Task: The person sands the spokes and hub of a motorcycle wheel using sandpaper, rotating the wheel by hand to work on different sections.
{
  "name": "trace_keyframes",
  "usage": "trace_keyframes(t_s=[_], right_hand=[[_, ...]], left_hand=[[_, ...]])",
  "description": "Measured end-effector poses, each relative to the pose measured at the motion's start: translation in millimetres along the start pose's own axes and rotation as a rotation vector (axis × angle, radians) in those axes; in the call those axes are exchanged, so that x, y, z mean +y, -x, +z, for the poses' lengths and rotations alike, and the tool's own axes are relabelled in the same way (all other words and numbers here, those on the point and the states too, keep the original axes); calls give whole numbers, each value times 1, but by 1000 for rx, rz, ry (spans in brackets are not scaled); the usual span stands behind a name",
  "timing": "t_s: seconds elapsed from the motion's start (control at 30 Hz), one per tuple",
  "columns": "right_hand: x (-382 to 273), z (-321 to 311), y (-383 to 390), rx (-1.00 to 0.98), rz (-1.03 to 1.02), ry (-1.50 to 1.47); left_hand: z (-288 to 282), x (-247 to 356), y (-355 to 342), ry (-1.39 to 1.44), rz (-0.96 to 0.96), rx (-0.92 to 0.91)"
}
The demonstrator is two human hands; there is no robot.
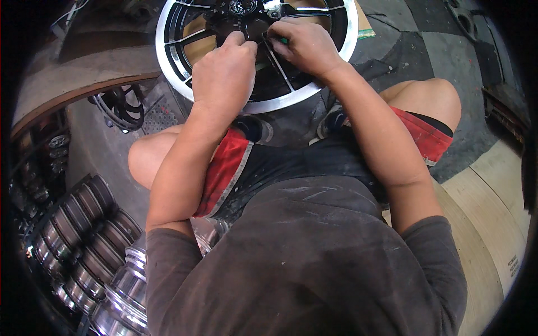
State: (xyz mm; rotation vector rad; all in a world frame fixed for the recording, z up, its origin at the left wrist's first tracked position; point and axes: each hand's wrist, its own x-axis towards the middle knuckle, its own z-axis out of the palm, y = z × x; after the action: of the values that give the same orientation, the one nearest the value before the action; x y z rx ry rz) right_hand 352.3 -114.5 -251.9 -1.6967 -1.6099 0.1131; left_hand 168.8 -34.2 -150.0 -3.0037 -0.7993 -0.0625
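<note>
— On the floor between the person's knees lies a black and silver wheel (314, 89). Where are the hands?

— Left hand (224, 73) presses curled fingers on its spokes. Right hand (305, 45) pinches a small green tool (283, 40) beside the hub.

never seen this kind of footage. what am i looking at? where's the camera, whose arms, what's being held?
There is no machine here: a person works with bare hands. The one picture comes from a wide fisheye camera on their head, looking down, so edges bend and their own forearms rise from the bottom. They sit with knees apart over a black and silver alloy wheel lying on the floor. The left hand presses on the spokes near the hub. The right hand grips a small tool with a green part; what kind is unclear. More wheel rims are stacked at lower left.
</note>
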Motion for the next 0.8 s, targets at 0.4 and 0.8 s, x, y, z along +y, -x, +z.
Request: trace_keyframes(t_s=[0.4, 0.8], right_hand=[[-4, 1, 0, 29, 15, 5], [-1, 1, 2, -8, 22, 21]], left_hand=[[-5, 3, 1, 30, 10, 5], [-5, 8, 1, 17, 18, 9]])
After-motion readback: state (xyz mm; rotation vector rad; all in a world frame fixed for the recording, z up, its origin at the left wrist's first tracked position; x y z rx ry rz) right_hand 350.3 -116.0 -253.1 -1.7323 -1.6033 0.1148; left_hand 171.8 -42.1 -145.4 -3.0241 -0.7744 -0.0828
